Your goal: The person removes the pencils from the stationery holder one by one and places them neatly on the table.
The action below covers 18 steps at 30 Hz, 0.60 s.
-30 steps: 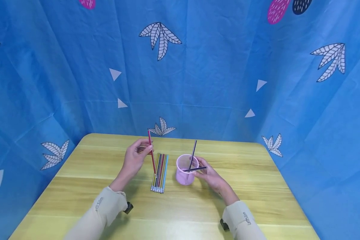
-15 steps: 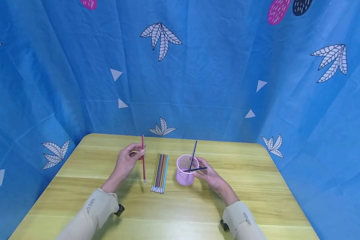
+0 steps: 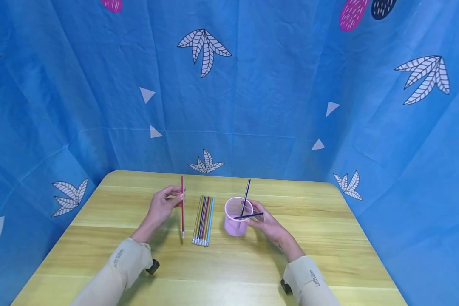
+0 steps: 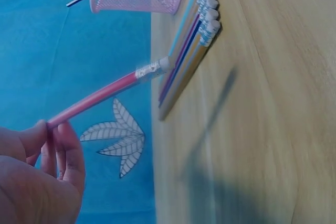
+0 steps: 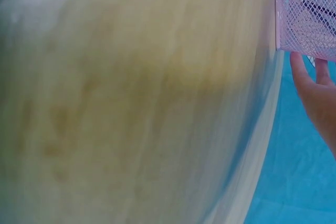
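Observation:
In the head view my left hand (image 3: pixel 160 208) pinches a red pencil (image 3: pixel 182 214) between thumb and fingers. The pencil stands nearly upright above the table, its white eraser end down. Just right of it, several pencils (image 3: pixel 204 221) lie side by side in a row, their eraser ends toward me. My right hand (image 3: pixel 269 225) holds the side of a pink mesh pen cup (image 3: pixel 235 228), thumb at the near side and fingers behind. Two dark pencils lean inside the cup, one steep, one low across the rim. The left wrist view shows the red pencil's metal ferrule (image 4: pixel 152 70) clearly.
The wooden table (image 3: pixel 214 276) spans the lower part of the head view. A blue patterned curtain (image 3: pixel 271 106) hangs behind it and along both sides. A black wrist camera (image 3: pixel 153 267) sits under the left sleeve's cuff.
My left hand has carried the red pencil left, away from over the row, and the pencil has turned from tilted to nearly upright, then sunk slightly. My right hand and the cup stay put.

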### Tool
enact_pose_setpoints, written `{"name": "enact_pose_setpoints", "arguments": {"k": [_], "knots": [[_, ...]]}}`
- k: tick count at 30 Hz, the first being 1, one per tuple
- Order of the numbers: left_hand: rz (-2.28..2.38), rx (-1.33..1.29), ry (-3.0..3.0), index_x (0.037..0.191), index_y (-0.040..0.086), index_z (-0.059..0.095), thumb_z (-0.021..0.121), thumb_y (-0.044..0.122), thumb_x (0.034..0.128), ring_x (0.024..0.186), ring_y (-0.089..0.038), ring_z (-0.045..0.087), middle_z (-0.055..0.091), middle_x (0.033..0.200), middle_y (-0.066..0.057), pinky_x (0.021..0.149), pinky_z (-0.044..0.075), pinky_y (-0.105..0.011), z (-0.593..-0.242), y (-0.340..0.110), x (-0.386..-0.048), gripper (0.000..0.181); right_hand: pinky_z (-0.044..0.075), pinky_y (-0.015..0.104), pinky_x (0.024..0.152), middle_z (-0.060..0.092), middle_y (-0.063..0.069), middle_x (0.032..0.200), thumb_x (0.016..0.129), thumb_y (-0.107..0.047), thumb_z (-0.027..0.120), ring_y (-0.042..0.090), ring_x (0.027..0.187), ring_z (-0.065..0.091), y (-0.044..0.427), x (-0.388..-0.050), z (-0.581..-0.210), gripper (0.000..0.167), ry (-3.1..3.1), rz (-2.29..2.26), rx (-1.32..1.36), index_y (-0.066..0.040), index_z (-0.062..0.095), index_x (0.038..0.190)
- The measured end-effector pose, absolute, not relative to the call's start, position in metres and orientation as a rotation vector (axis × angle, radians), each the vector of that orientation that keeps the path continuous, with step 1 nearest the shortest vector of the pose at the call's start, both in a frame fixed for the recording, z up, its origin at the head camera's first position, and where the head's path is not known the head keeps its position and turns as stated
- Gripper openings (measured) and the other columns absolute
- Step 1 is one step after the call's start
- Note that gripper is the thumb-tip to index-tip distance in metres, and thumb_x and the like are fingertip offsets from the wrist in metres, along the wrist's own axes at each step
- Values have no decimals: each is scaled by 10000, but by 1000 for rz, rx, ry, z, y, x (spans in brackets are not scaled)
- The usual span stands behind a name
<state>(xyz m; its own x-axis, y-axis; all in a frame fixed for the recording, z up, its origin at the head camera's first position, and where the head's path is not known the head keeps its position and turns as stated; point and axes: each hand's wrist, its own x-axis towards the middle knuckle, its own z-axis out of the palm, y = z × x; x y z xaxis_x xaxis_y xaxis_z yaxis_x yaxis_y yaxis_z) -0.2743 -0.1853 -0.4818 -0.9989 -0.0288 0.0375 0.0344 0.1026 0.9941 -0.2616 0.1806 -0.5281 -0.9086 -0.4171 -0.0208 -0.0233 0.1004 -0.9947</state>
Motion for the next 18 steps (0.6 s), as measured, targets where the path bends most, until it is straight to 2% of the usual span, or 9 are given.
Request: {"name": "enact_pose_setpoints", "arguments": {"k": [3,6,12,18], "knots": [[-2087,3,-2304,1286,-58,634,661,-4,978,929,-230,715,660,1095,-133,853,639,-249,-486,-185,-278,315,150,655,1277,321,121,1683,977,-104,687,373,1592,170,180,-262,-528,691,2082,-1876,-432,-145,353,1580],[-2068,24,-2334,1279,-58,638,661,3,981,895,-197,699,656,1110,-148,840,640,-248,-492,-184,-281,306,145,663,1275,314,124,1686,981,-105,683,375,1593,165,180,-262,-528,690,2084,-1871,-446,-141,348,1583],[-2033,76,-2364,1248,-68,654,669,-34,961,802,-124,659,671,1056,-140,765,639,-224,-502,-180,-288,289,132,677,1271,304,136,1689,983,-101,676,384,1594,156,180,-263,-529,689,2085,-1863,-452,-131,340,1584],[-1979,146,-2427,1236,-57,671,683,-30,949,765,-114,647,681,1015,-121,735,634,-242,-510,-174,-295,288,147,665,1274,315,129,1684,978,-102,681,374,1593,168,180,-263,-529,693,2079,-1874,-438,-143,347,1583]]}}
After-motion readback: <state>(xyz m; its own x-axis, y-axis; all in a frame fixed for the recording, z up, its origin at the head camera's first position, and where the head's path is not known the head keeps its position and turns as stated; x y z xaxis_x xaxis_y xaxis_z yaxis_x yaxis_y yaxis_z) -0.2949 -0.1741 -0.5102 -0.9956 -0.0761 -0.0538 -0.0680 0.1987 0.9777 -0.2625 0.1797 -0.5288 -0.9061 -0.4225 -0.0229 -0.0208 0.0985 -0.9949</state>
